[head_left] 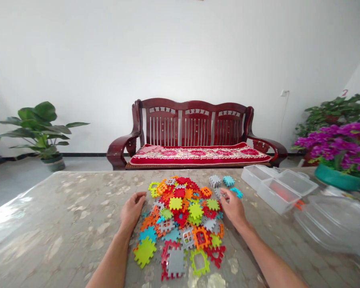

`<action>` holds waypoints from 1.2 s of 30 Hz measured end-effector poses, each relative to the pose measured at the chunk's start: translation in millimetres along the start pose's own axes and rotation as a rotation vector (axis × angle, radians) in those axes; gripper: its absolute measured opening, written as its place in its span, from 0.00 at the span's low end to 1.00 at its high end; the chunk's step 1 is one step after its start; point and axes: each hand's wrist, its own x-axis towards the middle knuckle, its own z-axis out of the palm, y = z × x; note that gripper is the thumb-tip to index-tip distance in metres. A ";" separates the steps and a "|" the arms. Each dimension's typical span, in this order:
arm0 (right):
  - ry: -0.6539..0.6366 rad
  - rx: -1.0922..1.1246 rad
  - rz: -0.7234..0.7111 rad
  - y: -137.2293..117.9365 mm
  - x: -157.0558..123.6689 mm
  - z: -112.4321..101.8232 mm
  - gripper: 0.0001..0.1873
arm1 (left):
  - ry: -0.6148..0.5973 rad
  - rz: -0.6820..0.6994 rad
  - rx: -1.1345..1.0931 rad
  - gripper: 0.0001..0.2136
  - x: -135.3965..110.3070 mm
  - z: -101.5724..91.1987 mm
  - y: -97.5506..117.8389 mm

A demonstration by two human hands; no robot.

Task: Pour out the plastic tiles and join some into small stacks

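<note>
A heap of colourful interlocking plastic tiles point(183, 216) lies on the marble-patterned table point(63, 224), in red, orange, green, blue and grey. My left hand point(132, 209) rests at the heap's left edge, fingers curled loosely on the table, holding nothing I can see. My right hand point(232, 206) is at the heap's right edge, its fingertips pinched on a grey tile point(219, 193). A grey tile point(215, 181) and a teal tile point(228, 181) lie apart just beyond it.
Clear plastic boxes point(277, 185) and a clear lid point(336, 224) sit on the table at right, beside a teal pot of purple flowers point(342, 160). Behind the table stand a dark wooden sofa point(195, 138) and a leafy potted plant point(43, 132).
</note>
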 end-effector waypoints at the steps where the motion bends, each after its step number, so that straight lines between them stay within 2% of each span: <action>1: 0.007 0.017 -0.014 -3.4 -9.5 2.2 0.19 | -0.016 0.010 -0.001 0.16 -0.1 -0.1 -0.5; 6: 0.035 0.054 0.035 -2.4 -31.6 8.4 0.20 | -0.091 0.056 -0.003 0.17 -2.2 -1.3 -5.8; 10: 0.014 0.125 0.128 6.7 -29.8 10.7 0.19 | -0.155 0.124 -0.037 0.19 -10.9 -3.9 -9.6; 14: -0.008 0.173 0.147 8.8 -27.3 12.3 0.19 | -0.171 0.173 0.013 0.20 -23.8 -6.0 -9.1; 20: -0.040 0.250 0.111 3.7 -24.0 15.4 0.22 | -0.176 0.236 0.115 0.20 -35.6 -8.6 -1.9; 28: -0.070 0.431 0.032 0.8 -19.8 22.3 0.26 | -0.194 0.301 0.140 0.16 -38.4 -9.2 1.8; 31: 0.004 0.278 0.019 1.3 -22.2 21.3 0.25 | -0.182 0.312 0.150 0.16 -37.9 -8.3 2.0; 36: 0.071 -0.133 -0.019 -1.9 -27.0 14.4 0.15 | -0.153 0.293 0.179 0.16 -35.0 -7.7 4.0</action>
